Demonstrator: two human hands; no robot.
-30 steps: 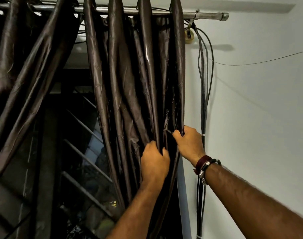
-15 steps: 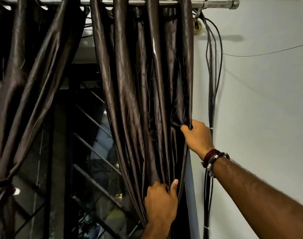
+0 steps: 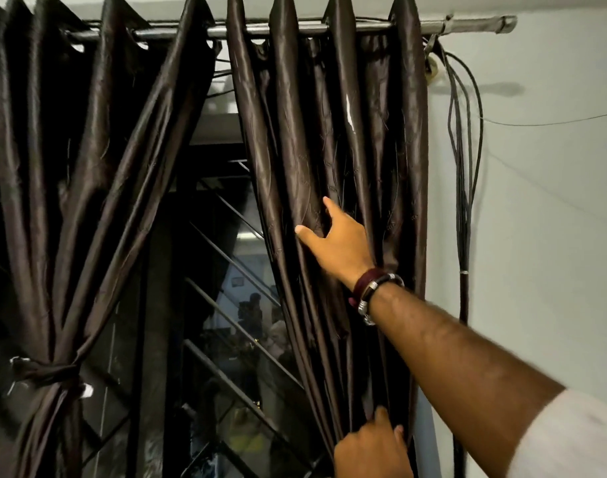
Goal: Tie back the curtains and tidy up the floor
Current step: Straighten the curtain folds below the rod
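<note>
Right curtain (image 3: pixel 333 139): dark satin, hung from the rod (image 3: pixel 295 29) at 12 o'clock, folds gathered against the wall (image 3: pixel 543 236) at 3 o'clock. Judged light, soft and slippery; folds likely to slide apart unless bunched firmly at mid-height, where a tie is best passed round. Right hand (image 3: pixel 340 246): fingers spread wide, laid flat on the folds, nothing held. Left hand (image 3: pixel 371 450) at 6 o'clock: fingers curled into the lower folds, gathering them. Left curtain (image 3: pixel 88 201) at 9 o'clock: already bound by a tie (image 3: pixel 43 369). Cables (image 3: pixel 464 167) hang just beside the right curtain. Containers: none seen. Floor: not in view.
</note>
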